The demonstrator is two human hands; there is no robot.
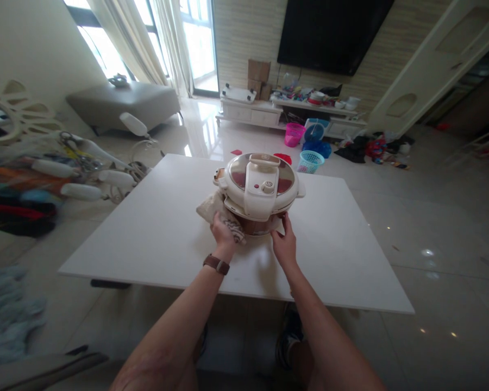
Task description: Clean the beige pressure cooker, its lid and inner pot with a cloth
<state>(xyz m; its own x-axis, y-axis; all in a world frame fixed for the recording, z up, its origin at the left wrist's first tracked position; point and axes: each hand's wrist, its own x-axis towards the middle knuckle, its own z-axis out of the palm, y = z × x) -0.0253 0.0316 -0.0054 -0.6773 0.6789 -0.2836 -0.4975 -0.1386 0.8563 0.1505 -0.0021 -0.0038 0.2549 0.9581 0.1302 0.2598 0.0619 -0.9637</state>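
A cream electric pressure cooker [259, 191] with a lidded top and a handle stands on a white square table [155, 228]. My left hand [224, 232] is closed on a beige checked cloth [217, 209] pressed against the cooker's left lower side. A brown watch sits on that wrist. My right hand [284, 243] rests against the cooker's lower right side, fingers curled on its body.
A grey bench [122, 103] stands at the back left. A white low cabinet [269, 111] with clutter sits under a wall television [330, 32]. Pink and blue baskets [305, 146] lie on the glossy floor. Blurred items fill the left edge.
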